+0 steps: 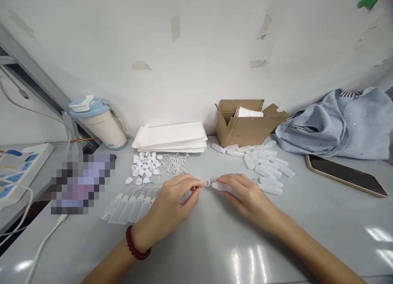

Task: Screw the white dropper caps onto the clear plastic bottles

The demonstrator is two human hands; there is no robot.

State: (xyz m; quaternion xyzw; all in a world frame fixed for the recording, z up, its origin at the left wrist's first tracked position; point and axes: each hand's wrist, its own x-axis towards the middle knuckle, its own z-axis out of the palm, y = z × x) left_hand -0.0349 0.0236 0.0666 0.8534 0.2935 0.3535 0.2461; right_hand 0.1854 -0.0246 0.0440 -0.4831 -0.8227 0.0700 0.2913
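Note:
My left hand pinches a thin white plastic piece with a small ring end between thumb and fingers. My right hand holds a small translucent plastic bottle by its base, its neck pointing toward that ring. The two hands nearly meet. Behind my left hand lie a row of translucent bottles, a pile of white caps and a tangle of thin white tethers. Beyond my right hand lies a loose heap of similar bottles.
On the grey table stand a stack of white bags, an open cardboard box and a blue-and-white tumbler. A phone and blue cloth lie right; a power strip and a pixelated patch lie left.

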